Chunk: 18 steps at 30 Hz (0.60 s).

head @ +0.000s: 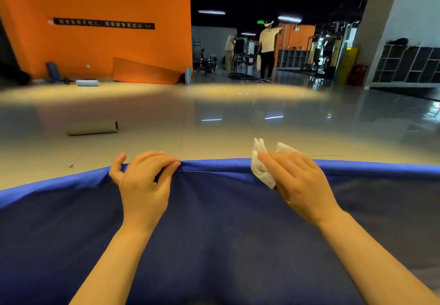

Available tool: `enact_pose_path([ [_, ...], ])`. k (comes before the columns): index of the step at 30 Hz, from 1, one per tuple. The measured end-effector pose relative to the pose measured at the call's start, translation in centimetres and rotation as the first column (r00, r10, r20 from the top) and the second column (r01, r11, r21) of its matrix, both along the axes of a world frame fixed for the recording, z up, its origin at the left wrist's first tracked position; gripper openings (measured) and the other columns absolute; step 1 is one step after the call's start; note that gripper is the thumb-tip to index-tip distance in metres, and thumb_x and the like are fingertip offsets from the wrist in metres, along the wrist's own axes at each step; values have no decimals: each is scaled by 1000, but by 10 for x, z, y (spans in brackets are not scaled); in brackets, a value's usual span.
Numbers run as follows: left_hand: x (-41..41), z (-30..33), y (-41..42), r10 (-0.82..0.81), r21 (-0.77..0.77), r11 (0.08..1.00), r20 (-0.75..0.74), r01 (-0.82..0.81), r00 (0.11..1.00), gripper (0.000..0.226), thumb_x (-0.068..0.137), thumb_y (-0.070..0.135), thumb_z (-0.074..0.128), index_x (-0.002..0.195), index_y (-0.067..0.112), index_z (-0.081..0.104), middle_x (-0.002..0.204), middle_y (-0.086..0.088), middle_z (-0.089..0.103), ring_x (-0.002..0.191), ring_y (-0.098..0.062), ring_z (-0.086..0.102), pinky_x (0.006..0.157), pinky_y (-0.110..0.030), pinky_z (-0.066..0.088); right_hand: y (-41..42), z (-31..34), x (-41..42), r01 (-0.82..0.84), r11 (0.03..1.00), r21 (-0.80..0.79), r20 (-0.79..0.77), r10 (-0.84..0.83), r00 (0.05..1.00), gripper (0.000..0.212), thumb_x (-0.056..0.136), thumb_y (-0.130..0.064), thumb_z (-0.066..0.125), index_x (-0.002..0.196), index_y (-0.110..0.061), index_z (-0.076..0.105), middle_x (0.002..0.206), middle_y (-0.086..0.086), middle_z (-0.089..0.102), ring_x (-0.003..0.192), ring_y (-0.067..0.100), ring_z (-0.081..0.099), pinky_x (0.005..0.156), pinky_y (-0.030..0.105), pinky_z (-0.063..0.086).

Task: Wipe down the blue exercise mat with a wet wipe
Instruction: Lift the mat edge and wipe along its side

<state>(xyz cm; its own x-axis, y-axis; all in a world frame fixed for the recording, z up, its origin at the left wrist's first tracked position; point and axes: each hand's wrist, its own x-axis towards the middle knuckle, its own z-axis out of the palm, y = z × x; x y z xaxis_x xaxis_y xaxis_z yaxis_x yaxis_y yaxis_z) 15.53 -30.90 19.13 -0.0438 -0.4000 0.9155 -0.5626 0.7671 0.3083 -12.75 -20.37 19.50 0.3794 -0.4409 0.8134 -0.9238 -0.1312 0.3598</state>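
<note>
The blue exercise mat (214,221) fills the lower half of the view, its far edge running across the middle. My left hand (142,180) lies on that far edge, fingers curled over the rim and thumb spread to the left. My right hand (297,180) holds a crumpled white wet wipe (262,169) against the mat at the same edge, further right. The wipe sticks out beyond my fingertips and past the edge.
A grey rolled mat (92,128) lies on the glossy tiled floor (214,118) beyond the mat, to the left. An orange wall (107,42) with gear at its foot stands far left. Two people (266,49) stand by gym machines far ahead. Cubby shelves (404,64) line the right.
</note>
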Motion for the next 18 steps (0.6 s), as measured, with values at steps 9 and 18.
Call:
enact_pose_path([
  [9,43,5,-16,69,42,997,-9,-69,998,13,88,17,63,78,13,71,81,15,58,109,-13,56,105,-52,21,31,3,-52,108,990,89,2,-108,994,45,93,-14,49,137,-11,47,121,14,64,102,31,53,82,39,40],
  [18,93,-18,-33,195,25,980,93,-199,976,28,99,25,49,101,11,73,106,-4,73,111,-20,62,113,-42,16,-31,8,60,-75,996,50,150,67,986,41,81,-2,41,110,-2,69,92,12,68,77,34,59,62,38,46],
])
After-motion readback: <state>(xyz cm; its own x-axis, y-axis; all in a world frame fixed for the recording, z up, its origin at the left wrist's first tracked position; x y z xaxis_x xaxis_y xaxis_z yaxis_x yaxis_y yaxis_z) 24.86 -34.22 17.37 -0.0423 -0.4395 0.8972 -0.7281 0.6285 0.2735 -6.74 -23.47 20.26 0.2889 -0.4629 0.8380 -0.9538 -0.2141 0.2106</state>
